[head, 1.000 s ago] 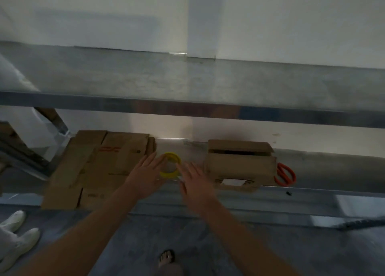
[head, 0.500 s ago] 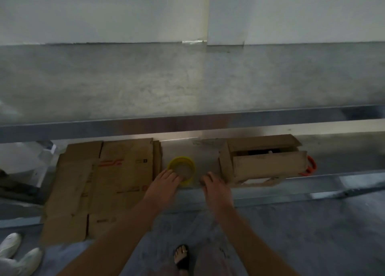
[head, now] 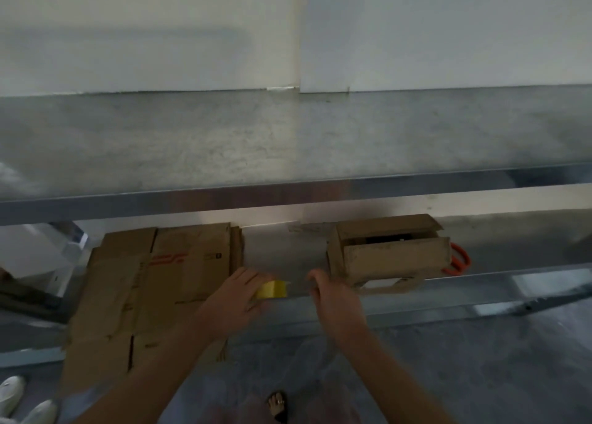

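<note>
View from above, looking down at a bare metal counter point(head: 288, 148) against a white wall, with a lower shelf point(head: 282, 250) beneath it. Two bare forearms reach down to the front edge of that shelf.

The left hand point(head: 238, 295) grips a yellow roll of tape point(head: 272, 289), fingers wrapped over its left side. The roll stands on edge at the shelf's front lip, between the two hands.

The right hand point(head: 336, 298) is just to the right of the roll and apart from it. Its fingers point(head: 315, 279) are curled inward; the blur hides whether they pinch anything.

A stack of flattened cardboard point(head: 153, 282) lies left of the left hand and hangs over the shelf front. Just right of the right hand sits a small open cardboard box point(head: 394, 260), and orange scissor handles point(head: 461, 260) poke out from behind its right end.

On the grey floor point(head: 480, 359) below are a sandalled foot point(head: 278, 406) and, at far left, a pair of white shoes point(head: 19, 398).
</note>
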A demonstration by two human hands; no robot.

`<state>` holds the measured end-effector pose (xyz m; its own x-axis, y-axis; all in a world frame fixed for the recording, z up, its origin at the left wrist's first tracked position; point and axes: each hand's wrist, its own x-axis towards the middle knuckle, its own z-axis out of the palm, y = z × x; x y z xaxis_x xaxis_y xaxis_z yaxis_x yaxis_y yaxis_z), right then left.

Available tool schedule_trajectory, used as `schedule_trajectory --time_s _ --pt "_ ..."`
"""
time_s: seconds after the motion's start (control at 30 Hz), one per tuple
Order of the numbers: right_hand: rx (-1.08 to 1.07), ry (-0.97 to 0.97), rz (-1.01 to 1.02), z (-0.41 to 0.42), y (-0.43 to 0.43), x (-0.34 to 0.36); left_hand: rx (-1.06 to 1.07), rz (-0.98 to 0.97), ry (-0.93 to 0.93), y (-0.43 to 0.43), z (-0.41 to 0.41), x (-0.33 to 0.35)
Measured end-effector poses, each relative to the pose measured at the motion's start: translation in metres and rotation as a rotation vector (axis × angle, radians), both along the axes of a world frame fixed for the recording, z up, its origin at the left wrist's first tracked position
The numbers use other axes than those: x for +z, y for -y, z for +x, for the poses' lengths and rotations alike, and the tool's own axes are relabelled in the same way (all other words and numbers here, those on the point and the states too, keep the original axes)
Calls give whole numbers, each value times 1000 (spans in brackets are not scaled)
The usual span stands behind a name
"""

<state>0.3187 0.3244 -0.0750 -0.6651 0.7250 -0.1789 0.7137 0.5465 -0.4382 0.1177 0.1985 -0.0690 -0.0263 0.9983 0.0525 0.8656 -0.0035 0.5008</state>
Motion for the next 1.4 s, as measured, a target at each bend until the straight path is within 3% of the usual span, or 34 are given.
schedule_trajectory --time_s 0.1,0.3,0.43,0.6,0.83,1.1,1.27,1.4 --pt "0 -61 -93 22 -9 29 54 12 31 2 22 16" --pt "16 -244 -145 73 -43 78 361 108 285 -22 76 66" --pt "17 -335 -198 111 -81 103 407 150 370 -50 118 103" --pt "72 -291 -205 148 -135 122 357 92 321 -84 155 134" --pt "-80 -294 -15 199 -214 144 703 119 238 -58 109 156" --pt "119 -305 -225 154 -188 109 387 30 147 -104 134 158" --pt "302 -300 -264 139 -180 102 235 -11 190 -127 140 162" --pt "310 -365 -379 131 -171 97 163 13 221 -134 142 166"
